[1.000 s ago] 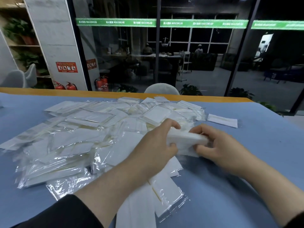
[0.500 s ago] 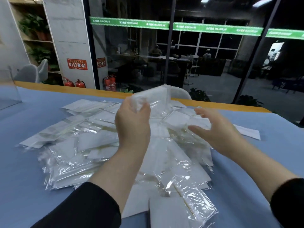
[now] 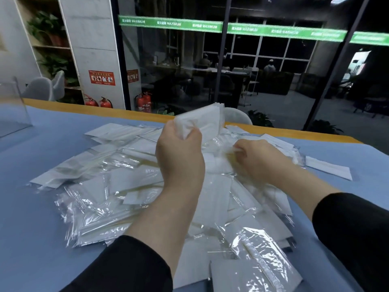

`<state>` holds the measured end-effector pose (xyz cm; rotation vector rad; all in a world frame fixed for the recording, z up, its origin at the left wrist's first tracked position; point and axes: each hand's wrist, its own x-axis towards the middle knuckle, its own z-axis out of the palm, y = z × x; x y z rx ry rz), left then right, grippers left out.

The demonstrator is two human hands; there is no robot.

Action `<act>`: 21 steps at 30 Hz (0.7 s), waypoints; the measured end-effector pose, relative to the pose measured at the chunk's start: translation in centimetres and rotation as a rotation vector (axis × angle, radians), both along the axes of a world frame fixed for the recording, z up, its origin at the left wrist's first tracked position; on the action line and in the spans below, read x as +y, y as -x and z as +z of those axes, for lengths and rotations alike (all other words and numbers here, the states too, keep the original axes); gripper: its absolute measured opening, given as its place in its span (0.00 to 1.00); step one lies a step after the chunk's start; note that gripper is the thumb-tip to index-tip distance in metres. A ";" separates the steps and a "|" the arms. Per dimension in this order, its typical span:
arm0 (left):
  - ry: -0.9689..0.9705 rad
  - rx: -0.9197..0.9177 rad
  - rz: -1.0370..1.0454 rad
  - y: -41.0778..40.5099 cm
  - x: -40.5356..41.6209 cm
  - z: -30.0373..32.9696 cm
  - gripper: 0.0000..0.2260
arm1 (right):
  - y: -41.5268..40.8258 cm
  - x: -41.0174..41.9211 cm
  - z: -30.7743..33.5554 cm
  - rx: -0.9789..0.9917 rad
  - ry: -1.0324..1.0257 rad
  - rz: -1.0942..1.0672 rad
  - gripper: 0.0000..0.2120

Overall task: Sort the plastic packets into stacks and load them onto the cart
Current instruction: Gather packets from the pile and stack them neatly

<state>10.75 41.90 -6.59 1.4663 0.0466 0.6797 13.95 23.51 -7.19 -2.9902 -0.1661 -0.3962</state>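
Two hands work over one loose pile of packets [image 3: 117,186] that is too overlapped to count, several dozen at least, spread across the middle of the blue tabletop [image 3: 31,207]. The left hand [image 3: 179,157] is raised above the pile with its fingers curled round a small stack of packets [image 3: 202,121], held up on edge; the number in that stack cannot be told. The right hand [image 3: 259,159] is down on the far right of the pile, fingers bent and pinching a single packet [image 3: 229,149], blurred. One packet [image 3: 328,169] lies apart on the tabletop, just right of the pile. Each packet is a flat, clear, glossy plastic sleeve with a white rectangular insert, crinkled and catching the light; the nearest ones show a sealed strip along one edge. Three red fire extinguishers [image 3: 105,102] stand beyond the tabletop's wooden far rim.
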 end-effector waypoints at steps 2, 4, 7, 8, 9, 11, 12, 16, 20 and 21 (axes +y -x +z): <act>-0.003 0.015 -0.015 0.3 -0.3 0.2 0.14 | 0.9 -0.3 0.5 -0.095 -0.105 0.000 0.09; 0.003 0.018 -0.049 0.5 -0.3 0.1 0.16 | 2.3 -0.8 1.5 -0.197 -0.330 -0.020 0.10; 0.028 0.034 -0.088 0.6 -0.4 0.2 0.05 | 5.6 -2.1 3.2 -0.344 -0.899 0.004 0.08; 0.036 0.071 -0.127 0.8 -0.6 0.3 0.02 | 6.8 -2.6 3.6 -0.344 -1.078 0.047 0.08; 0.039 0.102 -0.176 1.0 -0.9 0.4 0.03 | 8.0 -3.0 3.8 -0.308 -1.219 0.096 0.08; 0.075 0.165 -0.275 1.9 -1.7 0.6 0.03 | 9.6 -3.7 3.2 -0.210 -1.432 0.179 0.08; 0.089 0.195 -0.317 2.2 -2.1 0.5 0.03 | 10.0 -4.1 2.7 -0.185 -1.491 0.191 0.08; 0.094 0.252 -0.389 3.4 -3.2 0.4 0.09 | 10.8 -5.2 2.2 -0.200 -1.674 0.200 0.10; 0.194 0.266 -0.559 4.6 -4.4 0.7 0.15 | 10.8 -4.1 1.5 -0.199 -1.679 0.174 0.14; 0.215 0.261 -0.601 5.0 -4.9 0.5 0.10 | 10.7 -3.6 1.3 -0.181 -1.676 0.164 0.13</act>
